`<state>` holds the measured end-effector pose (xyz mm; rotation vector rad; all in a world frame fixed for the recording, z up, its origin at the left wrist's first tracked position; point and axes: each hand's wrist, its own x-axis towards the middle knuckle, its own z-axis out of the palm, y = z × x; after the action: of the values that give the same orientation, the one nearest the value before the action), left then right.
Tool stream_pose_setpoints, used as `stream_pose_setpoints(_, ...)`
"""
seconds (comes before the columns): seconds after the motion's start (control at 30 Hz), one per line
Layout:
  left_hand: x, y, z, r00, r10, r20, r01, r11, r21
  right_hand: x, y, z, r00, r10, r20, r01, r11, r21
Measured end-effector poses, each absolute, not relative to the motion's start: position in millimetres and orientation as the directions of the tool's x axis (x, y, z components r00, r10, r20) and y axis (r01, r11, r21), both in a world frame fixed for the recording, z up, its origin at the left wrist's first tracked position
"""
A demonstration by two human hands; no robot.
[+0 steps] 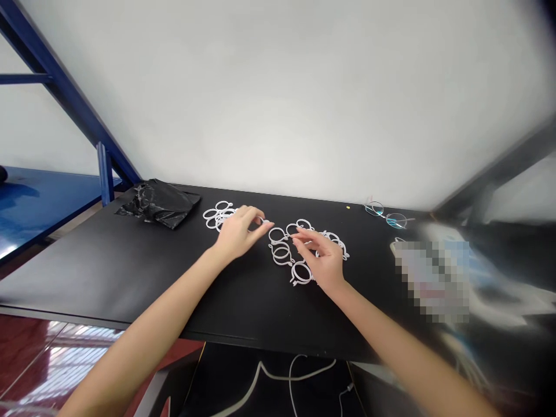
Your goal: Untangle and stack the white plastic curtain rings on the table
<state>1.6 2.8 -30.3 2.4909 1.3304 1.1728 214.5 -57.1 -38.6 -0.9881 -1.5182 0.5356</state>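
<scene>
My left hand [240, 231] is above the table, its thumb and fingers closed on a white curtain ring [263, 220], of which only a small part shows. A heap of white curtain rings [211, 215] lies beside and partly behind that hand. My right hand [324, 255] has thumb and fingertips pinched together over a second group of rings [281, 253]. Whether a ring is between those fingertips I cannot make out. The rings carry small eyelets, and several overlap; some are hidden under my right hand.
A crumpled black plastic bag [163, 202] lies at the table's back left. Eyeglasses [396, 220] rest near the wall at right, by a blurred-out flat object [430, 284]. White cables [260, 376] hang below the front edge of the black table [130, 272].
</scene>
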Motion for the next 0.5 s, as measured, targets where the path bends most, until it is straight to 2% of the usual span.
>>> stream_pose_setpoints(0.13,-26.4,29.7,-36.0,0.343,0.8,0.492,0.835,-0.499,0.23,220.0,-52.2,-40.2,0.094,0.839,0.536,0.312,0.486,-0.816)
stream_pose_setpoints(0.3,-33.7,36.4,-43.5,0.384,0.853,0.354,0.881,-0.453,0.136,219.6,-53.2,-40.9,0.07,0.843,0.533,0.316,0.489,-0.813)
stream_pose_setpoints(0.4,-23.4,29.3,-43.6,0.4,0.833,0.382,0.867,-0.479,0.138,219.0,-53.5,-41.4,0.065,0.842,0.536,0.323,0.491,-0.81)
stream_pose_setpoints(0.5,-8.3,19.0,-45.1,0.532,0.753,0.388,0.737,-0.637,0.226,219.1,-52.8,-42.3,0.064,0.844,0.533,0.327,0.487,-0.81)
